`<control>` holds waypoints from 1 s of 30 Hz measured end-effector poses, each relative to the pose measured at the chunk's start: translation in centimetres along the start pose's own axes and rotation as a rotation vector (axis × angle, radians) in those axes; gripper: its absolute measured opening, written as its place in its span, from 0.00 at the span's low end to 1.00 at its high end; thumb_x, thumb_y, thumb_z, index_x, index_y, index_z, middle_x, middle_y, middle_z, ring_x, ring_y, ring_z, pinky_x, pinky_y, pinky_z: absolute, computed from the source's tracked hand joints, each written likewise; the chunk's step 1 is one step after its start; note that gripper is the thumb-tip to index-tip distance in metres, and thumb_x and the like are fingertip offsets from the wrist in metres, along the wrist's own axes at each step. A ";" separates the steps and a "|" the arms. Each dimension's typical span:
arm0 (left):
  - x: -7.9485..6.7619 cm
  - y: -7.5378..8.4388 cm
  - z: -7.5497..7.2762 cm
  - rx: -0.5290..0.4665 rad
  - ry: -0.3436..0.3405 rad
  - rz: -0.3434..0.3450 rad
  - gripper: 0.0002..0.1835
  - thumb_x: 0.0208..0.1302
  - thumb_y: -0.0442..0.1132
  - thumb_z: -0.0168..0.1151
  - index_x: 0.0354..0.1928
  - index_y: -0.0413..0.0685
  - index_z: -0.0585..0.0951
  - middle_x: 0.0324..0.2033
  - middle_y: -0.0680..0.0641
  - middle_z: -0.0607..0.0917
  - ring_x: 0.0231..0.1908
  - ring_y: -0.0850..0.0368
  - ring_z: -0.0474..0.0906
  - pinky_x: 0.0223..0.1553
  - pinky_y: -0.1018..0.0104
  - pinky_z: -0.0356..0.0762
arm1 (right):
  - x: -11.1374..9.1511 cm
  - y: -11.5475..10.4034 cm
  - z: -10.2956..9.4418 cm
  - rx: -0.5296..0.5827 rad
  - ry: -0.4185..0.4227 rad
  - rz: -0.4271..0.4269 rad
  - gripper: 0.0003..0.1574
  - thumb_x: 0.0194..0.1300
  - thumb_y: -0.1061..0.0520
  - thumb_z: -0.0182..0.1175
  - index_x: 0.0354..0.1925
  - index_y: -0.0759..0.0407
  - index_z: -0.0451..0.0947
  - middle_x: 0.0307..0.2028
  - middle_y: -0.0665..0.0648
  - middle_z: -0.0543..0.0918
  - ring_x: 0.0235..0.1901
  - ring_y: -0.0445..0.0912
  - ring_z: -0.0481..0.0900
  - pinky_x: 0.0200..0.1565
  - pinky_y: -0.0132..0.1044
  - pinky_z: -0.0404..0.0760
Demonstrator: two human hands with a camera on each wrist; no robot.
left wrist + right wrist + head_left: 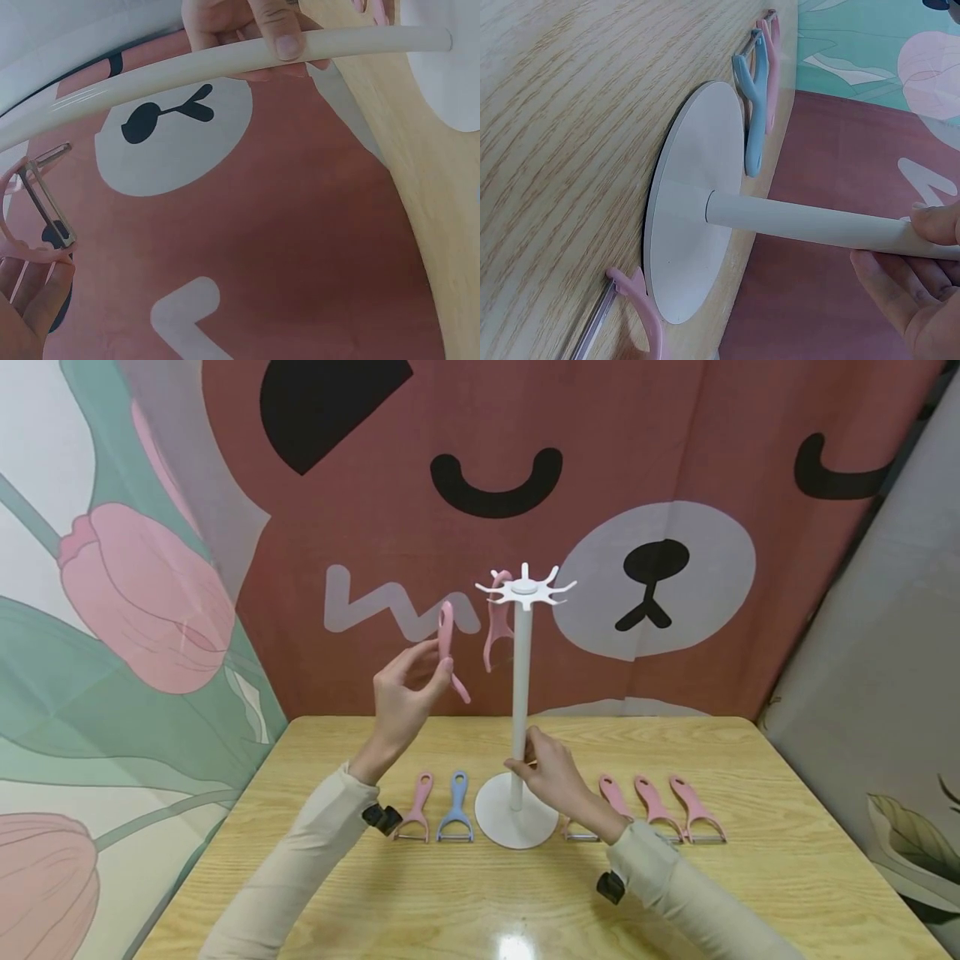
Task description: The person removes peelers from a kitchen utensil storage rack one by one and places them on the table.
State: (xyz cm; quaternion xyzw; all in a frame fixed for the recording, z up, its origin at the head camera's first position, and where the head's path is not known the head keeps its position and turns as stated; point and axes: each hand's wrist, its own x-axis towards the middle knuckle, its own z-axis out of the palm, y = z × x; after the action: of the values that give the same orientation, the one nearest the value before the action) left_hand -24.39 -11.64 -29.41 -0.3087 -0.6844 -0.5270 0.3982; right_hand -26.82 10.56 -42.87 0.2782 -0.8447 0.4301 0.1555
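Observation:
A white stand (522, 677) with a round base and a crown of hooks rises from the table. One pink peeler (498, 625) hangs from a hook on its left side. Just left of the crown, my left hand (405, 693) pinches another pink peeler (446, 635), its handle hole upward and apart from the hooks. In the left wrist view that peeler's blade (49, 202) shows at the left edge. Low on the pole, my right hand (553, 772) grips the stand, thumb and fingers around it, as the right wrist view confirms at the pole (802, 221).
Left of the base lie a pink peeler (423, 793) and a blue peeler (458, 797). Several pink peelers (686, 797) lie to the right, partly behind the right forearm. A printed curtain (360, 518) hangs behind the wooden table (420, 902).

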 end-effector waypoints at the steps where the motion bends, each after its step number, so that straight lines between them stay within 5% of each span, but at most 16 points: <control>1: -0.1 -0.1 0.0 0.001 -0.002 -0.007 0.14 0.60 0.20 0.64 0.49 0.23 0.79 0.37 0.31 0.85 0.36 0.37 0.84 0.38 0.50 0.84 | 0.0 0.1 0.0 -0.001 0.001 -0.001 0.15 0.60 0.64 0.70 0.40 0.63 0.74 0.29 0.52 0.80 0.31 0.46 0.85 0.30 0.34 0.83; 21: -2.4 -2.3 -0.7 0.043 -0.027 -0.040 0.12 0.59 0.19 0.65 0.46 0.21 0.79 0.34 0.31 0.85 0.33 0.36 0.84 0.39 0.73 0.82 | 0.0 -0.1 0.1 0.008 0.002 0.012 0.15 0.61 0.65 0.70 0.40 0.63 0.73 0.29 0.52 0.80 0.31 0.46 0.85 0.30 0.35 0.84; 30: -3.3 -3.7 -1.6 0.071 -0.036 -0.044 0.13 0.58 0.19 0.66 0.46 0.20 0.79 0.33 0.31 0.85 0.32 0.36 0.84 0.34 0.55 0.85 | 0.0 -0.1 0.1 0.015 -0.004 0.013 0.15 0.61 0.64 0.70 0.41 0.63 0.73 0.29 0.52 0.80 0.31 0.47 0.85 0.31 0.35 0.84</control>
State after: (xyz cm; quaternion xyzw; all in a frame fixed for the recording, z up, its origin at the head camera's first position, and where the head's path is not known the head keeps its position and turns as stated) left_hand -25.56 -14.13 -33.82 -0.2886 -0.7166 -0.5052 0.3847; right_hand -26.75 10.45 -42.86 0.2746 -0.8437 0.4367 0.1487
